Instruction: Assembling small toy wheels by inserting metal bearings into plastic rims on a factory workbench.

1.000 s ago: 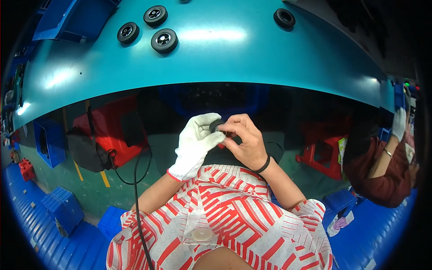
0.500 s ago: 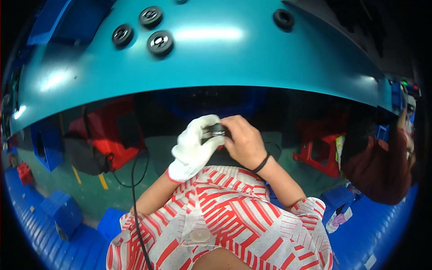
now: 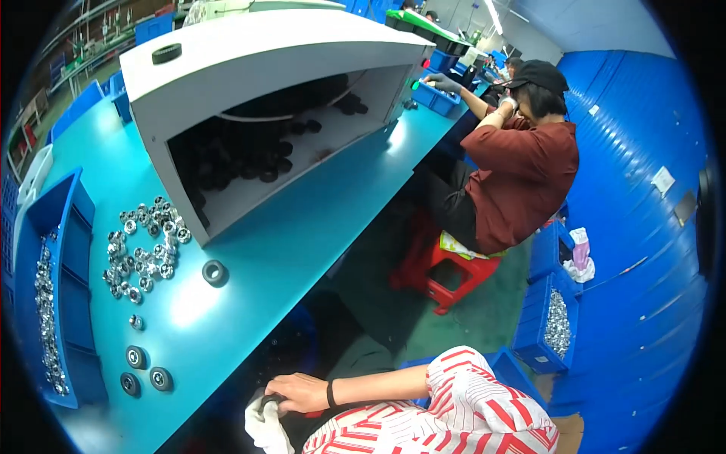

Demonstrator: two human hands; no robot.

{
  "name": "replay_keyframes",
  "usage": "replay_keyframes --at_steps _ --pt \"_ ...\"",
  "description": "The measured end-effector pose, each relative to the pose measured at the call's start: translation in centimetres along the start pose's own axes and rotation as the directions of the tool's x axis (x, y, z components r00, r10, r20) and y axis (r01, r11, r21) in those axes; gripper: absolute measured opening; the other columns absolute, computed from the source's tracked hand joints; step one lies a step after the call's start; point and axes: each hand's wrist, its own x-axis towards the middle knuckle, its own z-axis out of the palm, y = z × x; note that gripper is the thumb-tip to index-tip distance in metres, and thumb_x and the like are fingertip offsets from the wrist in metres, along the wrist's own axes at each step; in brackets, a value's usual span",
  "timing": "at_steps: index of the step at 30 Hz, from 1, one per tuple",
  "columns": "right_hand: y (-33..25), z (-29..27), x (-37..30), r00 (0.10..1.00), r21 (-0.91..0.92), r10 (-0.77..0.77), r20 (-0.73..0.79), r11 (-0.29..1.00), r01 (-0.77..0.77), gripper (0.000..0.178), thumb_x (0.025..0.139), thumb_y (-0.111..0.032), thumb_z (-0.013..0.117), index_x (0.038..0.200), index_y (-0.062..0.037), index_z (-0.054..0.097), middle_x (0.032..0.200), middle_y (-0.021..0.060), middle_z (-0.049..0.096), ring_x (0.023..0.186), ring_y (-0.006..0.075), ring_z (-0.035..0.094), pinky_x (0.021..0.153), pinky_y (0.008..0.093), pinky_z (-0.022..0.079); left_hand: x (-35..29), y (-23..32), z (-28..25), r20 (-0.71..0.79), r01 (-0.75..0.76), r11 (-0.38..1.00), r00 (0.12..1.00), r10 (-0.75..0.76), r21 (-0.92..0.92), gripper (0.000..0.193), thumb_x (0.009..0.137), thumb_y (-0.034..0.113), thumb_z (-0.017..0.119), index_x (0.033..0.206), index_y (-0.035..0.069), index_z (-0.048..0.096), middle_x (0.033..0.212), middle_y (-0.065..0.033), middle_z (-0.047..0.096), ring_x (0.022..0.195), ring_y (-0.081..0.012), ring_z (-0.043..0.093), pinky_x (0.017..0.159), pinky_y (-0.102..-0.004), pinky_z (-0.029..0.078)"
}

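My gloved left grip (image 3: 266,430) and my bare right grip (image 3: 301,393) are both closed on a small dark round piece (image 3: 270,399), mostly hidden between them, which I hold off the turquoise counter (image 3: 257,291), just beyond its near edge. On the counter lie three black-tyred wheels (image 3: 161,378), and farther up, a single tyre (image 3: 219,281) and a scatter of silver hubs (image 3: 165,270) sit between the blue bin (image 3: 76,265) and the white housing (image 3: 280,47), which holds many dark tyres (image 3: 270,175).
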Motion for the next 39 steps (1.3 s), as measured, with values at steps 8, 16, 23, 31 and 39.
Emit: replay_keyframes --at_steps 8,16,23,31,39 --pt "-0.4 -1.6 1.9 0.999 -0.016 0.009 0.037 1.000 -0.008 0.028 0.079 -0.005 0.062 0.107 -0.0042 0.056 0.100 0.0139 0.057 0.097 0.0312 0.055 0.083 0.0393 0.045 1.1 3.6 -1.0 0.176 0.027 0.989 0.983 -0.053 0.146 0.026 0.089 0.015 0.061 0.106 -0.003 0.061 0.095 -0.0109 0.064 0.079 -0.0154 0.061 0.069 -0.0273 0.051" --pt "-0.5 -1.3 1.4 0.997 -0.072 -0.014 0.069 0.997 0.019 0.037 0.084 -0.013 0.061 0.118 -0.0048 0.051 0.111 0.0166 0.053 0.107 0.0349 0.050 0.092 0.0398 0.042 0.8 3.7 -0.8 0.121 0.026 0.986 0.992 -0.047 0.167 0.027 0.090 0.019 0.059 0.103 -0.005 0.061 0.083 -0.0103 0.064 0.069 -0.0158 0.060 0.063 -0.0284 0.049" --pt "-1.1 -0.2 2.2 0.999 -0.366 -0.043 0.030 0.929 0.051 0.019 0.078 -0.013 0.057 0.094 -0.0027 0.060 0.084 0.0157 0.062 0.081 0.0330 0.062 0.071 0.0404 0.051 0.5 2.6 -0.8 0.069 -0.117 0.942 0.993 0.100 0.314 0.026 0.080 0.017 0.068 0.100 0.000 0.063 0.092 -0.0133 0.066 0.082 -0.0241 0.063 0.075 -0.0352 0.050" --pt "-2.1 -1.5 2.4 0.972 -0.308 -0.222 -0.079 0.933 0.188 0.023 0.071 -0.003 0.067 0.093 -0.0014 0.060 0.085 0.0158 0.062 0.078 0.0340 0.061 0.068 0.0388 0.051 1.0 5.6 0.1 -0.019 -0.178 0.866 0.977 0.211 0.467 0.028 0.078 0.025 0.070 0.095 0.004 0.066 0.084 -0.0159 0.066 0.075 -0.0319 0.065 0.067 -0.0367 0.051" --pt "-1.7 -0.7 2.6 0.999 0.015 0.053 -0.001 0.998 -0.053 0.037 0.077 -0.002 0.068 0.112 0.0028 0.056 0.082 0.0110 0.059 0.070 0.0148 0.060 0.060 0.0246 0.050 1.2 4.0 -2.1 0.147 0.205 0.946 0.974 -0.172 -0.252 0.029 0.085 0.012 0.064 0.108 -0.004 0.058 0.092 -0.0105 0.064 0.077 -0.0141 0.063 0.069 -0.0253 0.052"
